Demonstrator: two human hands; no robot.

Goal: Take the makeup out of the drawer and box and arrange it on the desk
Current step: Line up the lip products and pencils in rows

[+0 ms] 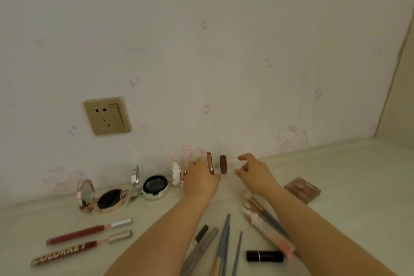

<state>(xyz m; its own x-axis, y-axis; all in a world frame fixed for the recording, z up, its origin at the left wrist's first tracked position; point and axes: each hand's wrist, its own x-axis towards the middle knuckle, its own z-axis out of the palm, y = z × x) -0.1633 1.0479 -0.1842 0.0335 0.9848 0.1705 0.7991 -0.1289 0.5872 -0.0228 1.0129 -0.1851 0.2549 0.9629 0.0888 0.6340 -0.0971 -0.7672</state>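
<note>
Holding a pink lipstick point(210, 163) upright by the wall, left hand point(200, 177) grip pinching it | right hand point(253, 171) grip hanging loosely curled, holding nothing | brown lipstick point(223, 164) standing just beside | bench point(336, 186) carrying two lip glosses point(89, 232), two open compacts point(154, 186)

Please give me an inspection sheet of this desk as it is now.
Surface: pale desk against a wall.
Job's things: two open compacts; two lip gloss tubes; pink lipstick and brown lipstick upright; brushes and pencils; eyeshadow palette; black lipstick lying flat.
Clutter: nothing seen.
Grippers: left hand holds the pink lipstick; right hand open, apart from the brown lipstick.
Cables: nothing seen.
Surroundings: wall socket, patterned wallpaper.
</note>
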